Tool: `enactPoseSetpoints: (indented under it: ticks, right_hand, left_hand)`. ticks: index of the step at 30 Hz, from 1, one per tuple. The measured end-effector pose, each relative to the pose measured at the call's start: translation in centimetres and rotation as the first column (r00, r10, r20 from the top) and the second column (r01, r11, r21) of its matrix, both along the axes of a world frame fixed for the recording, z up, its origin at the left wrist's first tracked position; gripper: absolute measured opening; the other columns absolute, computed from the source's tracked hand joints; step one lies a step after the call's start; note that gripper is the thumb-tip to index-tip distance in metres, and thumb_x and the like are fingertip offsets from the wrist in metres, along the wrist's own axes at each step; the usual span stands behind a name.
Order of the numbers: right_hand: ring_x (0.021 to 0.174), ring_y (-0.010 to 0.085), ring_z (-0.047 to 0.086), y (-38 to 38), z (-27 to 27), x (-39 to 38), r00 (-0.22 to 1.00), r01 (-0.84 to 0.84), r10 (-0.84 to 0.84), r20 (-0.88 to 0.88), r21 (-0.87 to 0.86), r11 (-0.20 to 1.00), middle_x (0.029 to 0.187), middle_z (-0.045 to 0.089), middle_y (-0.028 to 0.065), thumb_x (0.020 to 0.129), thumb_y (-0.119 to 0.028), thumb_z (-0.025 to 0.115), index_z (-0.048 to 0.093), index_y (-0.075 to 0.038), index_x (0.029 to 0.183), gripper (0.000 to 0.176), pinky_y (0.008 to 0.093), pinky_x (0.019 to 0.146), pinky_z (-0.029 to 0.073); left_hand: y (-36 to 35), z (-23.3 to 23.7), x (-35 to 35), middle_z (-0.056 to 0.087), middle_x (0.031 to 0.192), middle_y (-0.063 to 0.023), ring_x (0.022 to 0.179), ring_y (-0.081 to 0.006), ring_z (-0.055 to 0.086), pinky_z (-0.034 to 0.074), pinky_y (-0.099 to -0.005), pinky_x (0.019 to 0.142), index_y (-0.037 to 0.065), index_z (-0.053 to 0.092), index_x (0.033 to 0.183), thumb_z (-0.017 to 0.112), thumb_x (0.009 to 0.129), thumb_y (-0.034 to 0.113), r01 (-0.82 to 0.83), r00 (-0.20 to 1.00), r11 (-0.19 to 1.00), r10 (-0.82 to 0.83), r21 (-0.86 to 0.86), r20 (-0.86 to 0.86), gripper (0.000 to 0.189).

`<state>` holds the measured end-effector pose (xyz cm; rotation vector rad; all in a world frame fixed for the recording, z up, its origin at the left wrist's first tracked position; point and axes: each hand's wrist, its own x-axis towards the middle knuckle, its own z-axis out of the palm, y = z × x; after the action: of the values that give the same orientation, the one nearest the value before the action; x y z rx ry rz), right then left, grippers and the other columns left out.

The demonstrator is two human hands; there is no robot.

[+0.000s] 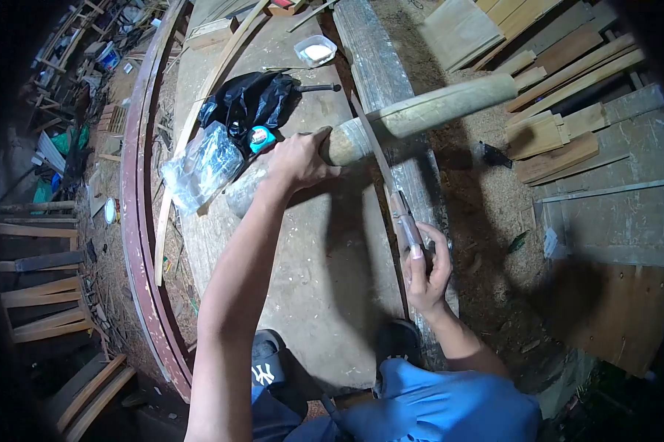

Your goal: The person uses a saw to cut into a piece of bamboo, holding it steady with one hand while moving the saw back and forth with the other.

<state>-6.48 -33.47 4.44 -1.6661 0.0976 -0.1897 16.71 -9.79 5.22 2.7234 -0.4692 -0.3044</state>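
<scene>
Mostly dusty workbench (pixel 310 280), pole (pixel 450 103), blade (pixel 404 215), sawdust floor (pixel 486 221)

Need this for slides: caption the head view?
Left hand grips wooden mallet; right hand holds chisel over a plank.

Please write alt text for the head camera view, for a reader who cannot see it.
A person's left hand grips a wooden mallet while the right hand holds a long chisel-like tool along a wooden beam on a workbench.

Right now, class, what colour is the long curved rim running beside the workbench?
The curved rim is dark red, dusty and worn in places. The head view shows it best.
</scene>
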Motion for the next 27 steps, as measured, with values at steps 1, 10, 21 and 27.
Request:
enactPoseSetpoints:
  ticks: [1, 10, 21, 27]
  right_hand:
    - [0.065, 0.0055, 0.051, -0.1, 0.3, 0.1, 1.0, 0.003, -0.003, -0.004, -0.009, 1.0, 0.094, 0.06, 0.004, 0.105, -0.017, 0.055, 0.05, 0.0, 0.141, 0.041, 0.023, 0.058, 0.041]
    - [0.056, 0.0036, 0.046, -0.4, -0.1, 1.7, 0.999, 0.03, -0.03, 0.024, -0.007, 1.0, 0.08, 0.054, -0.0007, 0.103, -0.014, 0.053, 0.051, -0.001, 0.139, 0.038, 0.0218, 0.051, 0.035]
    - [0.055, 0.0032, 0.045, -1.0, 0.5, 1.6, 1.0, 0.022, -0.022, 0.013, 0.044, 0.999, 0.077, 0.055, -0.0015, 0.106, -0.017, 0.053, 0.052, -0.002, 0.138, 0.036, 0.0216, 0.05, 0.034]
    - [0.05, 0.0037, 0.041, 0.3, -0.1, 1.3, 0.999, 0.003, -0.002, 0.041, -0.023, 1.0, 0.06, 0.046, -0.0032, 0.108, -0.016, 0.049, 0.05, 0.0, 0.139, 0.035, 0.0225, 0.047, 0.033]
  left_hand:
    - [-0.1, 0.1, 0.2, 0.072, 0.115, -0.0262, 0.108, -0.0432, 0.069, 0.055, -0.0504, 0.095, 0.01, 0.059, 0.144, 0.088, 0.065, 0.051, -0.004, 1.0, 1.0, 0.004, -0.004, -0.002, 0.093]
    - [0.4, -0.2, 3.1, 0.073, 0.117, -0.0235, 0.11, -0.0422, 0.069, 0.056, -0.0496, 0.096, 0.013, 0.065, 0.135, 0.084, 0.067, 0.055, 0.075, 0.997, 0.997, -0.076, -0.033, -0.028, 0.083]
    - [1.9, -0.8, 4.1, 0.072, 0.117, -0.025, 0.109, -0.0415, 0.07, 0.056, -0.0479, 0.095, 0.008, 0.066, 0.133, 0.086, 0.065, 0.05, 0.117, 0.991, 0.988, -0.124, -0.102, -0.056, 0.081]
    - [4.6, -0.6, 1.8, 0.074, 0.115, -0.0217, 0.107, -0.0391, 0.071, 0.056, -0.046, 0.092, 0.01, 0.062, 0.139, 0.089, 0.067, 0.052, 0.075, 0.995, 0.997, -0.073, 0.023, -0.074, 0.088]
